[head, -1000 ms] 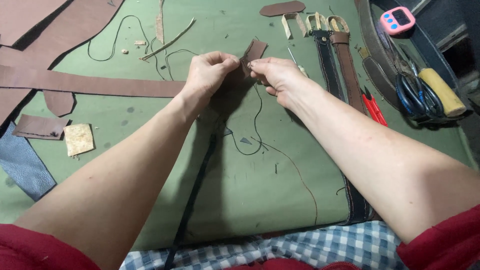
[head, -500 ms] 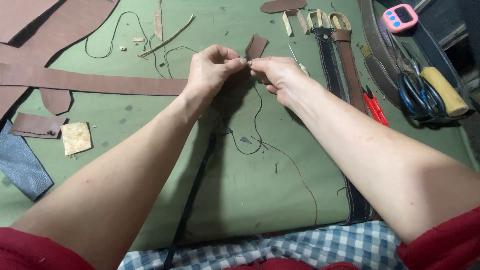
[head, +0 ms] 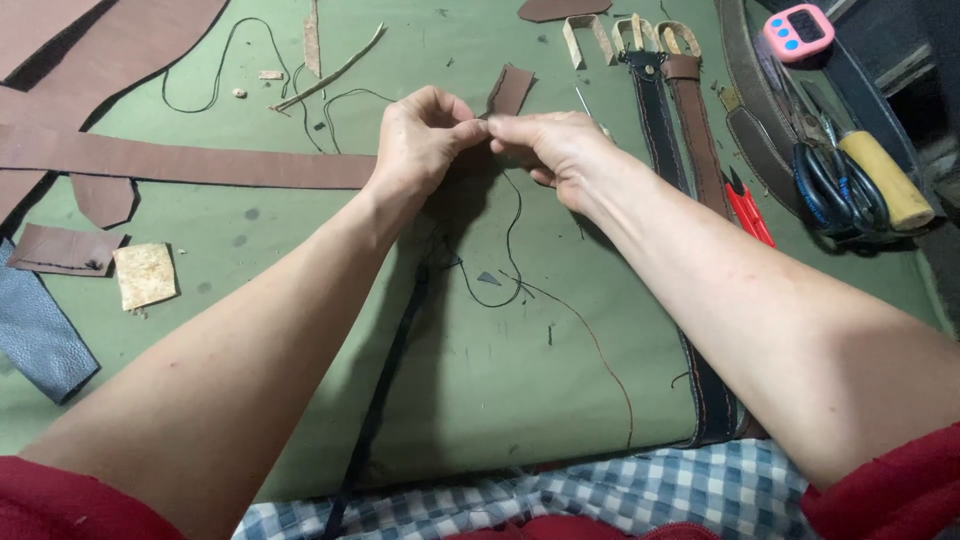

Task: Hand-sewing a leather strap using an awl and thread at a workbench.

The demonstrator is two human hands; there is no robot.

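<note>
Left hand (head: 420, 135): fingertips pinched together, meeting the right hand's.
Right hand (head: 555, 145): pinching beside the left, just below a small brown leather piece (head: 510, 90).
Dark thread (head: 510, 250): trails down beneath both hands.
Belts (head: 680, 130): right of the right hand.
Long leather strip (head: 180, 160): left of the left hand.

Even, fairly bright overhead light; soft shadows fall under both forearms onto the green desk (head: 300, 60); sharp focus, slight wide-angle bending at the edges

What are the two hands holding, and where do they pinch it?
Both the left hand and right hand pinch the lower end of a small brown leather piece between their fingertips; its upper end sticks up free.
</note>
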